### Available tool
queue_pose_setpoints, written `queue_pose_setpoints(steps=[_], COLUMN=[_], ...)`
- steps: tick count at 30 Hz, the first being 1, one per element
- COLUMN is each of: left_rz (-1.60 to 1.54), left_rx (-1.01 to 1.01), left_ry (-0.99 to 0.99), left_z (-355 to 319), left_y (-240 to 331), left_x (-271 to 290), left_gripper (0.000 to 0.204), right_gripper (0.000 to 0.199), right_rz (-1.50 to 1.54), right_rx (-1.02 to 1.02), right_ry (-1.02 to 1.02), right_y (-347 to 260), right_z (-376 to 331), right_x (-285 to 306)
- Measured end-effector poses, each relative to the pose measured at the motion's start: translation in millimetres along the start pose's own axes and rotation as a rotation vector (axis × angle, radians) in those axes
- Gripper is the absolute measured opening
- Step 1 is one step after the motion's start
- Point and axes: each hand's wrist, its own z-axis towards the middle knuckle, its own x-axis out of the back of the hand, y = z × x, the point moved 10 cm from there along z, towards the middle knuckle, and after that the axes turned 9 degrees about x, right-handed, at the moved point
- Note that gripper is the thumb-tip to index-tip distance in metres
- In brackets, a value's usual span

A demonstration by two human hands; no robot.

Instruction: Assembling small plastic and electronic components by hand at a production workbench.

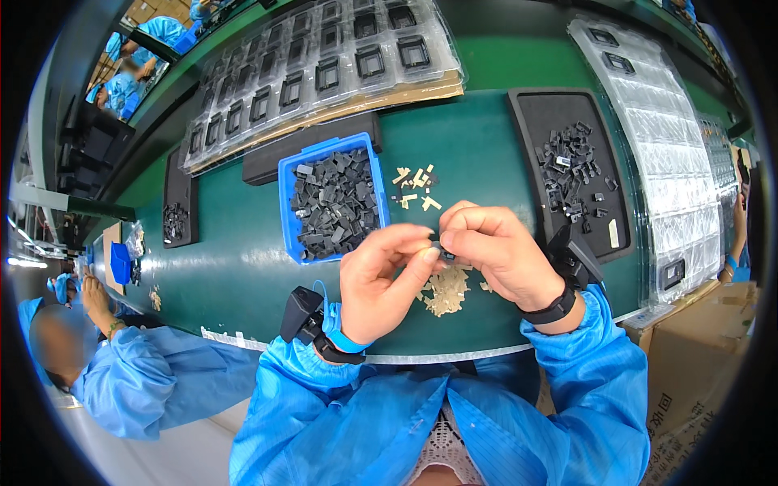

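Note:
My left hand [379, 279] and my right hand [494, 247] meet above the green table [235, 267], fingertips pinched together on one small dark part [439, 248], mostly hidden by the fingers. Just beyond my left hand stands a blue bin [285, 194] full of dark grey parts [336, 202]. A heap of pale tan scraps [446, 290] lies under my hands, and several tan pieces [415, 188] lie scattered beyond them.
A black tray [527, 113] with loose dark parts sits at right. Clear blister trays [324, 69] with black square pieces lie at the back and along the right [664, 138]. A person in blue [130, 373] works at left. A cardboard box [697, 356] stands lower right.

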Motion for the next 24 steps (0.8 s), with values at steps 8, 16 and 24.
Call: queue_pose_setpoints(steps=[8, 16, 24], left_rz=[0.070, -0.122, 0.053], left_rx=[-0.115, 0.135, 0.044], left_ry=[-0.022, 0.058, 0.066], left_z=[-3, 4, 3], left_y=[6, -8, -7], left_x=[-2, 8, 9], left_gripper=[0.034, 0.042, 0.039], right_gripper=[0.019, 0.007, 0.008], right_rz=[-0.184, -0.518, -0.792], right_rx=[0.019, 0.315, 0.272], right_ry=[0.005, -0.040, -0.162], right_y=[0, -31, -30], right_z=[2, -4, -1], right_x=[2, -6, -12])
